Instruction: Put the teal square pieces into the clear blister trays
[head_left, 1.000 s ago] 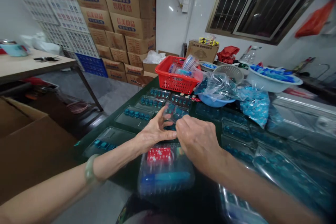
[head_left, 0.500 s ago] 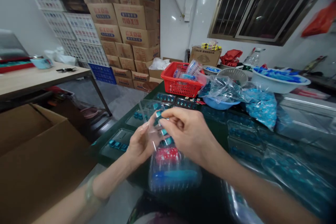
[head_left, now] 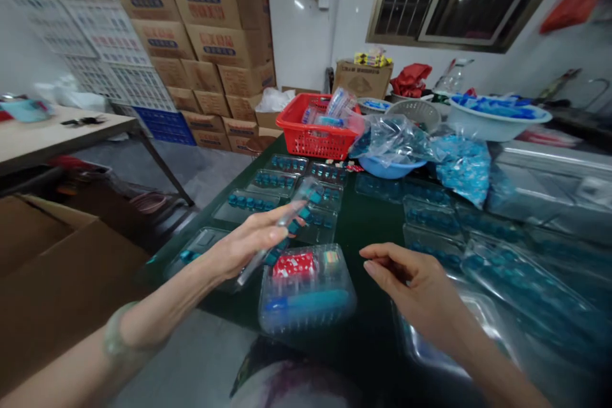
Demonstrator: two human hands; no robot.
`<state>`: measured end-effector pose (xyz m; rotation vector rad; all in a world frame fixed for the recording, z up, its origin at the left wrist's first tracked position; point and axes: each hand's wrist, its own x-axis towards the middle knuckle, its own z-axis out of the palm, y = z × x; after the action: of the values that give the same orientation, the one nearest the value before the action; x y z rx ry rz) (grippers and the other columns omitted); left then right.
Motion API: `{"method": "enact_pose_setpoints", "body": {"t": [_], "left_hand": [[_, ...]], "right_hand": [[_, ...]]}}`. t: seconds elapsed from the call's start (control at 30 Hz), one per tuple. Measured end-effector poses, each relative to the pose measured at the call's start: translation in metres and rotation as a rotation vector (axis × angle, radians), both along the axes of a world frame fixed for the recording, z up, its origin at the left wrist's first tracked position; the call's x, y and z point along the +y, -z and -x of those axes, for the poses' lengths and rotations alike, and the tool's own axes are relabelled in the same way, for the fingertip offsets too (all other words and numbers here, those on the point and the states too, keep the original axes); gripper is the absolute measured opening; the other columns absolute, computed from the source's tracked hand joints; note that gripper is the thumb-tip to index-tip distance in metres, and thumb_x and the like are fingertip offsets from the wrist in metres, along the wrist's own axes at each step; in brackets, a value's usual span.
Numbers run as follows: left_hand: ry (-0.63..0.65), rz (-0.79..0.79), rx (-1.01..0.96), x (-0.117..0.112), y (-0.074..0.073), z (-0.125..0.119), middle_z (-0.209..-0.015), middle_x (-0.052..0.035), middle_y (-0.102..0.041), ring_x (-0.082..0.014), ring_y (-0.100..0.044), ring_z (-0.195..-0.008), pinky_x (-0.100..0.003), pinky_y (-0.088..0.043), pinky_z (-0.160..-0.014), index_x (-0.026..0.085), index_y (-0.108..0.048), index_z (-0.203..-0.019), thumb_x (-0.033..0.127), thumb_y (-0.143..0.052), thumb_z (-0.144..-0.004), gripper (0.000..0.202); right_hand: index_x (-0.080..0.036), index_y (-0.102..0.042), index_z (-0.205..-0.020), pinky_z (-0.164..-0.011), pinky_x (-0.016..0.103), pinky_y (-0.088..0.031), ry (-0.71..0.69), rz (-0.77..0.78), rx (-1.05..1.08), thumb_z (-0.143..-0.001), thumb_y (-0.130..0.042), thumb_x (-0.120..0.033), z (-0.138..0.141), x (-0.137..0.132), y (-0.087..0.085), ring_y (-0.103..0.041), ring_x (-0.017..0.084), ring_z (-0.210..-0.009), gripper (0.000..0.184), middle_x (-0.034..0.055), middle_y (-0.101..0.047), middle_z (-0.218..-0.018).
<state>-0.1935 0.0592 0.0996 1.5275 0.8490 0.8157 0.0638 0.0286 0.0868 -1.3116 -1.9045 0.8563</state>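
Note:
My left hand (head_left: 243, 243) grips a clear plastic tray (head_left: 258, 261) by its edge. The tray is tilted up, with a row of small teal blocks (head_left: 305, 212) along it. Away from it, on the right, my right hand (head_left: 414, 284) hovers over the dark green table, thumb and index finger slightly apart and nothing visible between them. Between the hands sits a clear plastic box (head_left: 308, 322), holding a red piece with white dots (head_left: 294, 264), a long blue item (head_left: 308, 301) and a small pale multicoloured piece (head_left: 331, 257).
Several clear trays with teal blocks (head_left: 251, 202) lie on the left side of the table, more (head_left: 526, 274) on the right. Behind stand a red basket (head_left: 315, 138), a blue basin (head_left: 389, 167) and a bag of blue pieces (head_left: 463, 169). An open carton (head_left: 62, 287) stands at left.
My right hand has moved right and down, away from the tray. My left hand has turned and lowered the tray slightly, with the blocks still in it. The view has shifted right.

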Motion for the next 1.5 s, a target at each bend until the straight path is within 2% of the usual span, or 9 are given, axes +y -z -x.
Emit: {"method": "enact_pose_setpoints", "body": {"t": [0.17, 0.3, 0.57, 0.73, 0.9, 1.07, 1.23, 1.37, 1.5], "left_hand": [[0.043, -0.403, 0.749, -0.015, 0.004, -0.028, -0.116, -0.0092, -0.043, -0.0272, -0.039, -0.101, -0.044, -0.027, -0.087, 0.024, -0.030, -0.128, 0.045, -0.055, -0.068, 0.068], [0.054, -0.567, 1.028, -0.018, 0.011, -0.042, -0.109, -0.0126, -0.043, -0.0301, -0.039, -0.094, -0.047, -0.030, -0.079, 0.024, -0.031, -0.127, 0.053, -0.055, -0.062, 0.075], [0.068, -0.633, 1.112, -0.018, -0.005, -0.044, -0.117, -0.0152, -0.037, -0.0307, -0.034, -0.099, -0.049, -0.026, -0.082, 0.019, -0.026, -0.129, 0.050, -0.055, -0.060, 0.081], [0.050, -0.875, 1.038, -0.011, -0.001, -0.044, -0.128, -0.0138, -0.027, -0.0329, -0.025, -0.111, -0.049, -0.022, -0.085, 0.021, -0.023, -0.130, 0.046, -0.058, -0.058, 0.084], [-0.158, -0.992, 0.926, 0.003, -0.004, -0.040, -0.138, -0.0117, -0.010, -0.0351, -0.009, -0.121, -0.053, -0.014, -0.091, 0.024, -0.023, -0.130, 0.044, -0.061, -0.062, 0.080], [-0.565, -0.450, 0.183, -0.003, -0.007, -0.034, -0.131, -0.0100, -0.029, -0.0279, -0.024, -0.119, -0.045, -0.024, -0.093, 0.025, -0.019, -0.130, 0.037, -0.060, -0.068, 0.075], [-0.366, 0.421, -0.555, -0.010, -0.008, -0.039, -0.104, -0.0135, -0.052, -0.0306, -0.048, -0.099, -0.046, -0.040, -0.078, 0.018, -0.038, -0.117, 0.052, -0.041, -0.076, 0.054], [-0.259, 0.581, -0.752, -0.014, -0.003, -0.040, -0.106, -0.0152, -0.052, -0.0318, -0.046, -0.102, -0.047, -0.035, -0.087, 0.016, -0.033, -0.121, 0.050, -0.039, -0.077, 0.056], [-0.153, 0.565, -0.776, -0.009, 0.010, -0.034, -0.118, -0.0186, -0.043, -0.0330, -0.041, -0.108, -0.048, -0.025, -0.094, 0.015, -0.020, -0.129, 0.055, -0.033, -0.076, 0.067]], "right_hand": [[-0.026, -0.057, -0.090, -0.057, 0.014, -0.040, 0.004, 0.103, -0.015, -0.080, -0.047, -0.029, -0.007, -0.009, 0.016, -0.053, 0.006, -0.066, 0.014, -0.0056, -0.059, -0.076], [-0.025, -0.058, -0.087, -0.060, 0.015, -0.040, 0.004, 0.125, 0.002, -0.080, -0.047, -0.027, -0.009, -0.013, 0.024, -0.054, 0.007, -0.068, 0.013, -0.0056, -0.059, -0.078], [-0.021, -0.050, -0.103, -0.046, 0.017, -0.036, 0.063, 0.273, 0.209, -0.082, -0.043, -0.039, -0.008, -0.006, 0.025, -0.047, 0.007, -0.054, 0.029, -0.0003, -0.057, -0.074], [-0.015, -0.049, -0.099, -0.037, 0.015, -0.030, -0.092, 0.439, 0.378, -0.082, -0.042, -0.040, 0.008, 0.002, 0.012, -0.040, 0.004, -0.044, 0.031, 0.0012, -0.055, -0.070], [-0.017, -0.048, -0.094, -0.049, 0.015, -0.038, 0.010, 0.082, 0.342, -0.082, -0.043, -0.027, 0.028, 0.012, 0.001, -0.045, 0.005, -0.053, 0.017, -0.0014, -0.053, -0.069], [-0.019, -0.043, -0.107, -0.054, 0.020, -0.039, 0.191, -0.419, 0.082, -0.079, -0.047, -0.023, 0.042, 0.017, -0.002, -0.049, 0.008, -0.058, 0.029, -0.0019, -0.053, -0.071], [-0.014, -0.043, -0.108, -0.059, 0.026, -0.038, 0.144, -0.808, -0.256, -0.079, -0.045, -0.018, 0.070, 0.005, 0.015, -0.051, 0.014, -0.070, 0.030, 0.0035, -0.056, -0.078], [-0.015, -0.045, -0.107, -0.058, 0.027, -0.036, 0.121, -0.840, -0.365, -0.079, -0.042, -0.015, 0.087, -0.006, 0.028, -0.050, 0.014, -0.068, 0.028, 0.0022, -0.056, -0.071], [-0.014, -0.043, -0.113, -0.060, 0.028, -0.040, 0.054, -0.665, -0.340, -0.079, -0.049, -0.029, 0.088, -0.013, 0.026, -0.053, 0.016, -0.073, 0.038, 0.0046, -0.058, -0.078]]}}
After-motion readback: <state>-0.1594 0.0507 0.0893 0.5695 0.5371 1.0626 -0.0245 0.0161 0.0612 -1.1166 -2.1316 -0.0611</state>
